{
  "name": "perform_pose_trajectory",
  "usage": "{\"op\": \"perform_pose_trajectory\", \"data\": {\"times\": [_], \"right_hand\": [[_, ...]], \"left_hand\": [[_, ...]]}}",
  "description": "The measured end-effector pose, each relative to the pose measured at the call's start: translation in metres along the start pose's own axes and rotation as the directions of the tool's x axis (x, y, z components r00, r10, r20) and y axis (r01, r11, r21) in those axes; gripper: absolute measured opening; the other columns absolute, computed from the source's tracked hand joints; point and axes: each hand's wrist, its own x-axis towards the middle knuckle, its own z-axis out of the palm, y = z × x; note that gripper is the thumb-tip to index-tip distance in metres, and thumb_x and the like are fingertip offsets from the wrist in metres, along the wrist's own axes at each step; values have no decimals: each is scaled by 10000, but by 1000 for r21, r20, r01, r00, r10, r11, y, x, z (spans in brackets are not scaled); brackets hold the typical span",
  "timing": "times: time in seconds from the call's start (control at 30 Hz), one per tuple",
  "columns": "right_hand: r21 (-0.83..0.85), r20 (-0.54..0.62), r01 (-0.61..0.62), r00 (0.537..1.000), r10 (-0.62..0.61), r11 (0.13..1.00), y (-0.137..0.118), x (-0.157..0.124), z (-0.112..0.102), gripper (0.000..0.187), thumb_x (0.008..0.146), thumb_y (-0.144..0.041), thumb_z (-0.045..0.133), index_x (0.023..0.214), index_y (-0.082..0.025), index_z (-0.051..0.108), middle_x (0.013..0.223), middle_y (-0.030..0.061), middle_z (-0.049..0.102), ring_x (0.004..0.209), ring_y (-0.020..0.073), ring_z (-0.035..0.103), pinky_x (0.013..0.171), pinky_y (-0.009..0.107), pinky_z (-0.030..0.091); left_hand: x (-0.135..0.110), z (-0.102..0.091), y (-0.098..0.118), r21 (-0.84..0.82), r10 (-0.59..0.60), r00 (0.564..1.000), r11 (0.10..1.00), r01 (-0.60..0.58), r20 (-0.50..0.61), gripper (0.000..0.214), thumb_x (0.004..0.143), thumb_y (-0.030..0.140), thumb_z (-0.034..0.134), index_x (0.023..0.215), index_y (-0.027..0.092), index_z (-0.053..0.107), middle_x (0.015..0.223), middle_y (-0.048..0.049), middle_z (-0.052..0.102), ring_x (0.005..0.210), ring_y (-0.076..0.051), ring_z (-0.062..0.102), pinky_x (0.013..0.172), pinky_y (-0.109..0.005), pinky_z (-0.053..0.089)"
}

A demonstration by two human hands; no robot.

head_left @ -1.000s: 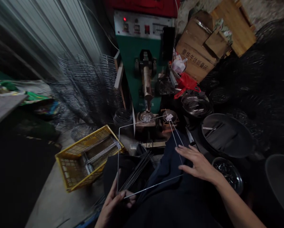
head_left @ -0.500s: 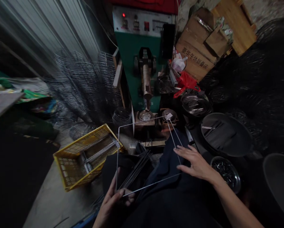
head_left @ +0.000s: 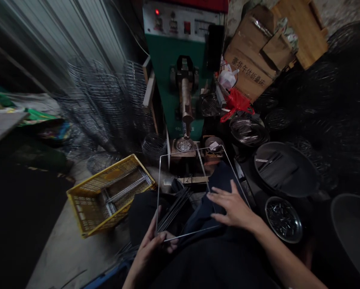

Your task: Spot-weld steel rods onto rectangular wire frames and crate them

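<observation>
A thin wire frame, bent into a rough rectangle, is held up over my lap. My left hand is closed on its lower left corner, thumb pressed on the wire. My right hand is at the right part of the frame, some fingers spread, with a straight metal rod running up from between its index finger and thumb. The rod's lower end is hidden by the fingers. The rod's upper end meets or overlaps the frame's far side. Several dark rods lie across my lap.
Ahead stands a green machine with a jutting metal arm above a dish of small metal bits. To the left is a yellow crate holding rods. At right are a large dark pan and a metal bowl of short pieces.
The frame's left side and my left hand have shifted right and slightly up. My right hand has moved left with the straight rod, which now stands well apart from the frame's right side.
</observation>
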Motion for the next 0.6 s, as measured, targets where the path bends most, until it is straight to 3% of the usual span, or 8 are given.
{"op": "perform_pose_trajectory", "data": {"times": [0.1,0.2,0.3,0.37,0.6], "right_hand": [[90,103,115,987,-125,989,-22,17,18,665,829,-448,685,1424,-281,440,1366,103,562,1344,303,423,1066,682,-144],[137,151,169,970,-190,976,-32,21,28,712,842,-495,662,1460,-273,386,1409,107,519,1361,277,405,1133,641,21],[119,91,136,985,-147,984,-27,13,28,713,849,-454,669,1468,-243,386,1444,107,478,1354,244,421,1146,479,276],[104,36,108,993,-113,989,-19,7,27,700,851,-419,675,1466,-231,397,1446,99,478,1336,226,448,1107,383,372],[46,-26,35,999,-34,998,-8,0,35,708,847,-390,688,1474,-268,381,1447,43,483,1301,203,491,1074,332,431]], "left_hand": [[10,5,-8,-32,8,998,999,-6,61,997,833,302,645,1532,255,-64,714,-77,687,605,-213,633,563,-287,455],[14,5,-10,-60,19,997,998,-14,81,975,850,304,636,1530,284,-62,744,-80,698,607,-203,635,576,-285,462],[14,1,-6,-51,56,996,997,-52,70,976,849,281,632,1531,274,-66,762,-87,706,617,-206,642,576,-284,471],[13,-3,-1,-43,84,995,996,-82,56,960,847,265,629,1534,277,-42,771,-90,709,646,-214,656,583,-286,482],[17,-9,7,-28,96,994,995,-95,41,960,823,225,656,1534,327,18,787,-84,721,664,-215,677,599,-291,514]]}}
